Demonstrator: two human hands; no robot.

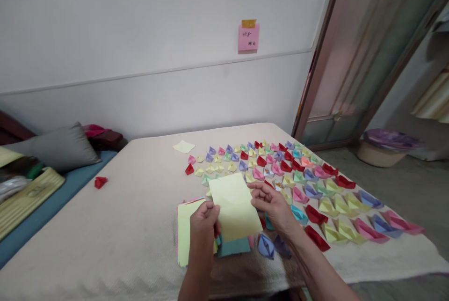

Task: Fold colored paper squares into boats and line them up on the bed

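A pale yellow sheet of paper (234, 207) is held up between both hands, with a faint crease across its middle. My left hand (204, 219) pinches its left edge between thumb and fingers. At the right edge, my right hand (270, 202) grips the same sheet with thumb and fingertips. Below and to the left lies a stack of coloured paper (184, 233) with a yellow sheet on top, partly hidden by my left hand. A teal sheet (234, 247) shows beneath the held paper. Close to my right wrist sits a blue folded paper boat (265, 246).
Rows of small folded paper boats (315, 215) in many colours cover the right side of the cream-covered surface (140, 226). A loose yellow sheet (184, 146) lies at the back, and a red folded piece (100, 182) at the left. A pink note (249, 37) is taped to the wall.
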